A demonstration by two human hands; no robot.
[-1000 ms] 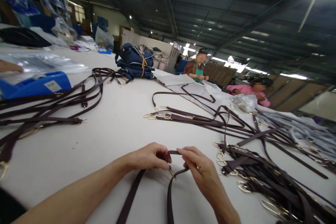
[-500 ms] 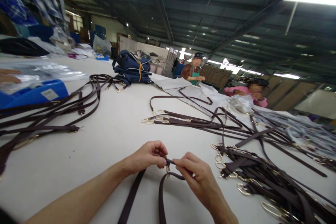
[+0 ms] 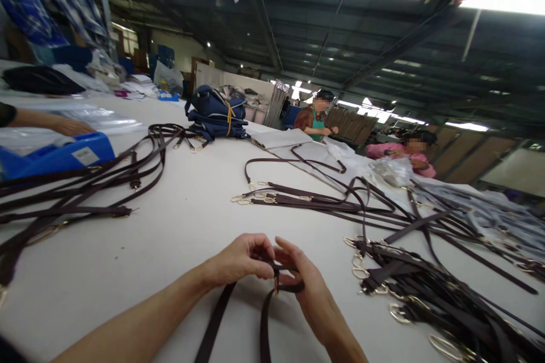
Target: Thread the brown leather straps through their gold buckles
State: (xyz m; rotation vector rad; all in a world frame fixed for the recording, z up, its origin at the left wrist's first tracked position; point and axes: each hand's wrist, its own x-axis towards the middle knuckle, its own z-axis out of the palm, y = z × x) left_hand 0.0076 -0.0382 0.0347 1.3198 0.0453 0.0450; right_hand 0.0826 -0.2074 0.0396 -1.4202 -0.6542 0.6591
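Dark brown strap (image 3: pixel 213 332) sits low centre on the white surface (image 3: pixel 183 221), right betw. both hands. Left hand (image 3: pixel 240 261) pinches the strap's looped end w/ thumb + fingertips, curled tight on it. Right hand (image 3: pixel 304 283) grips the same loop from the other side, fingers wrapped round the band; the two hands touch at the fingertips. A small gold-tone metal ring (image 3: pixel 276 282) shows in the gap betw. them, threaded on the strap. From there two strap runs drop toward the bottom edge, side by side, slightly apart.

Strap: flat, narrow, smooth, leather-like, dull sheen, even width.

Right of the hands, near: a tangled heap of straps (image 3: pixel 430 295), same brown, w/ gold rings + clips at the ends. Further back, a neater bundle of straps (image 3: pixel 306 199) laid roughly parallel. Left, well apart: long loose straps (image 3: pixel 85 181) running past a blue plastic box (image 3: pixel 55 153), where another person's hand (image 3: pixel 70 125) rests on clear plastic bags. Navy bag (image 3: pixel 217 113) at the far side; two workers seated beyond.
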